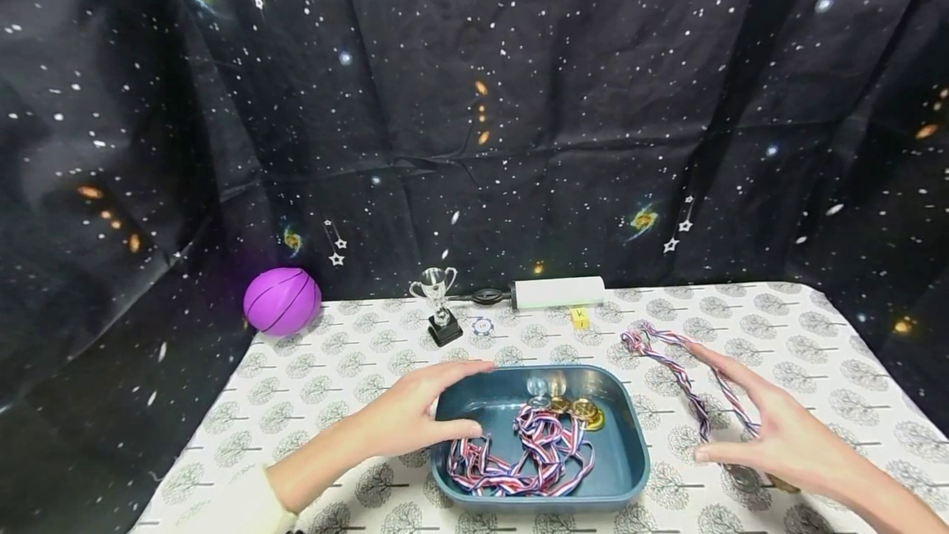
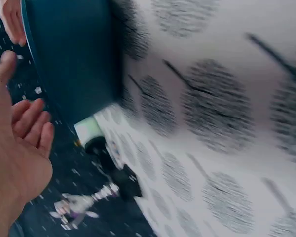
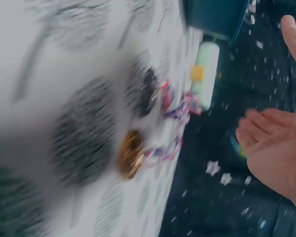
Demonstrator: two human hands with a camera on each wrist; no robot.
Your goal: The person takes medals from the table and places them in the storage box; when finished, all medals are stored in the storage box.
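While both hands hover with fingers spread and holding nothing, the tray [image 1: 626, 468] sits nearest, long axis running 9 to 3 o'clock, medals [image 1: 534, 447] heaped inside. The left hand [image 1: 408, 414] brushes its 9 o'clock rim, seemingly to steady it. The right hand [image 1: 778, 435] floats over a loose medal [image 1: 689, 381] whose ribbon stretches toward 11 o'clock. Farther back stand a trophy [image 1: 440, 303], pump [image 1: 556, 292] and ball [image 1: 282, 301] on the tabletop [image 1: 334, 369].
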